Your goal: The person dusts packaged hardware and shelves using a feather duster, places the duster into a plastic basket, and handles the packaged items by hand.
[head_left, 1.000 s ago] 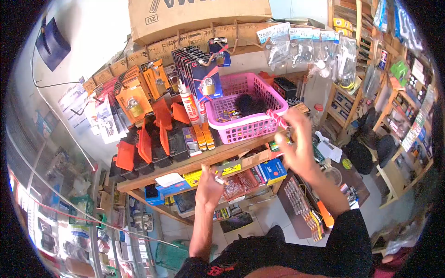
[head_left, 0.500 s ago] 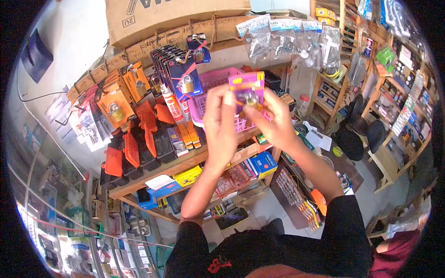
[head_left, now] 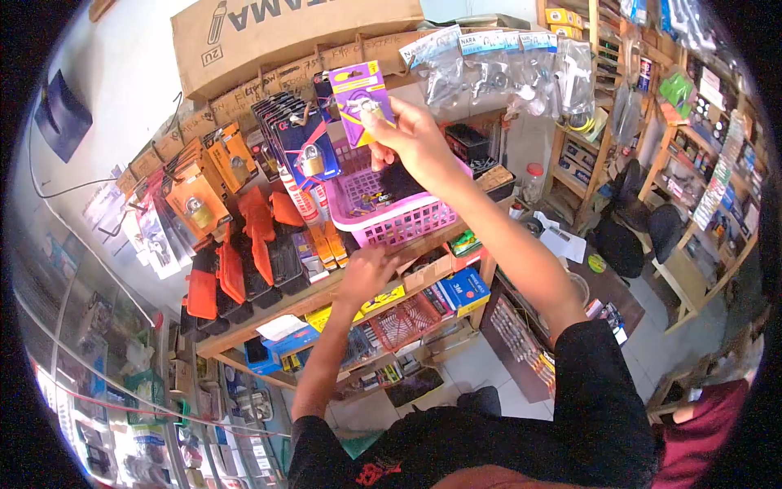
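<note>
Goods crowded the wooden shelf [head_left: 244, 328] before you. Your right hand [head_left: 415, 140] had its fingers clamped on a purple card pack [head_left: 355, 88], raised above the pink basket [head_left: 393, 225]. Your left hand [head_left: 366, 275] was near the shelf's front edge, its grip unclear.

The person is wearing a loose black fabric shirt [head_left: 505, 444] with short sleeves. The left sleeve [head_left: 314, 444] and the right sleeve [head_left: 607, 383] are both showing plain black and are ending above the elbows, leaving the forearms bare. A small, irregular red design [head_left: 379, 471] is standing out on the shirt's left front, its details blurring.
</note>
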The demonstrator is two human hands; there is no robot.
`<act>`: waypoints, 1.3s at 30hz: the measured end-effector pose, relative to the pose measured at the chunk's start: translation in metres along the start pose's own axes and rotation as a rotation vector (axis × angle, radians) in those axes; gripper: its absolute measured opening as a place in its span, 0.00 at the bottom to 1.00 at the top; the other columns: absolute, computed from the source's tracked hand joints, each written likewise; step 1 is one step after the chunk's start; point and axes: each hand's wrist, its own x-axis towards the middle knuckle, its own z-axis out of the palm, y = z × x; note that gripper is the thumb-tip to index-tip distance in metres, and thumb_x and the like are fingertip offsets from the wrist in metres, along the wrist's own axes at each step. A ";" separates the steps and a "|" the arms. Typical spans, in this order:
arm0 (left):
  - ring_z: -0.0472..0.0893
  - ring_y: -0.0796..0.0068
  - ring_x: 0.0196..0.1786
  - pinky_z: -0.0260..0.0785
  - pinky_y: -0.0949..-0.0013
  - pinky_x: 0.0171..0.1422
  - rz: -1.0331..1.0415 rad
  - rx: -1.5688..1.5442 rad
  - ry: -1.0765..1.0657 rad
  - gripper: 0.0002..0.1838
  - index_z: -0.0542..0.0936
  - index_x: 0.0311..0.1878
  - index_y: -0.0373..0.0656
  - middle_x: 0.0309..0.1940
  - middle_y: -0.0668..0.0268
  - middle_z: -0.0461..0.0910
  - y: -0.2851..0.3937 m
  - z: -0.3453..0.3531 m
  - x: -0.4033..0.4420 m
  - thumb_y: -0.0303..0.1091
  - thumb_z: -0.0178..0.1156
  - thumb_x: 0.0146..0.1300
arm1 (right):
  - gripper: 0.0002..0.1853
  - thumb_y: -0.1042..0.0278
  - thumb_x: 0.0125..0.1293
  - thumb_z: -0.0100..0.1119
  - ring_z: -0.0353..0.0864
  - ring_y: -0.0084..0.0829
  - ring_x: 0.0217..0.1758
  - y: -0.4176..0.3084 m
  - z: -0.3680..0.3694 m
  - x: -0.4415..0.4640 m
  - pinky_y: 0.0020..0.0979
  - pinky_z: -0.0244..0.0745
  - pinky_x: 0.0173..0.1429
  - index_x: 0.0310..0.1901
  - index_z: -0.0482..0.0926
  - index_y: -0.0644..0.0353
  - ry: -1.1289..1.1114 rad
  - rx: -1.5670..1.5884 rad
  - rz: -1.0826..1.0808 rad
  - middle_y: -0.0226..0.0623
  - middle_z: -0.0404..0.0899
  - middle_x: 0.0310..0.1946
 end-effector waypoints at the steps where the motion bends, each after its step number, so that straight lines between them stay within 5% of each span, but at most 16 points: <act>1: 0.79 0.50 0.39 0.72 0.49 0.44 -0.010 0.040 -0.019 0.14 0.78 0.40 0.38 0.31 0.54 0.80 -0.006 -0.003 -0.002 0.41 0.61 0.62 | 0.11 0.61 0.72 0.58 0.71 0.15 0.23 0.005 -0.001 0.003 0.23 0.73 0.29 0.45 0.76 0.61 0.012 -0.004 -0.014 0.25 0.73 0.24; 10: 0.80 0.55 0.38 0.74 0.56 0.41 0.141 0.158 -0.009 0.13 0.77 0.37 0.39 0.32 0.56 0.77 -0.041 0.022 -0.010 0.40 0.61 0.62 | 0.12 0.59 0.71 0.59 0.69 0.14 0.22 0.000 -0.006 0.002 0.22 0.71 0.28 0.43 0.76 0.60 0.044 0.049 -0.030 0.24 0.73 0.24; 22: 0.80 0.51 0.39 0.75 0.54 0.44 0.083 0.012 -0.014 0.15 0.77 0.38 0.37 0.34 0.54 0.78 -0.040 0.022 -0.012 0.41 0.63 0.60 | 0.12 0.59 0.71 0.57 0.70 0.14 0.22 0.038 -0.005 0.005 0.22 0.68 0.26 0.37 0.79 0.61 0.080 -0.075 0.010 0.27 0.77 0.25; 30: 0.80 0.52 0.39 0.75 0.54 0.44 0.069 -0.005 -0.003 0.15 0.78 0.39 0.36 0.34 0.53 0.77 -0.040 0.017 -0.012 0.41 0.62 0.60 | 0.17 0.54 0.73 0.54 0.71 0.19 0.20 0.043 -0.006 0.027 0.26 0.67 0.25 0.33 0.77 0.60 0.017 -0.235 0.333 0.26 0.72 0.18; 31: 0.80 0.52 0.39 0.75 0.55 0.44 0.064 0.005 -0.005 0.15 0.78 0.39 0.36 0.34 0.53 0.77 -0.039 0.017 -0.013 0.41 0.62 0.60 | 0.24 0.42 0.72 0.50 0.78 0.21 0.23 0.043 -0.009 0.034 0.22 0.64 0.28 0.28 0.74 0.55 -0.051 -0.278 0.396 0.26 0.75 0.19; 35: 0.80 0.51 0.39 0.74 0.54 0.44 0.064 0.006 0.008 0.16 0.78 0.39 0.35 0.34 0.52 0.77 -0.038 0.014 -0.011 0.41 0.62 0.60 | 0.25 0.40 0.73 0.49 0.75 0.21 0.22 0.053 -0.021 0.064 0.23 0.64 0.26 0.31 0.75 0.56 -0.060 -0.419 0.483 0.24 0.71 0.17; 39: 0.80 0.50 0.40 0.74 0.54 0.46 0.048 -0.016 0.039 0.17 0.77 0.39 0.35 0.35 0.51 0.77 -0.041 0.019 -0.014 0.42 0.62 0.59 | 0.27 0.42 0.72 0.51 0.71 0.19 0.18 0.080 -0.031 0.081 0.24 0.66 0.24 0.32 0.76 0.63 -0.025 -0.526 0.198 0.25 0.68 0.15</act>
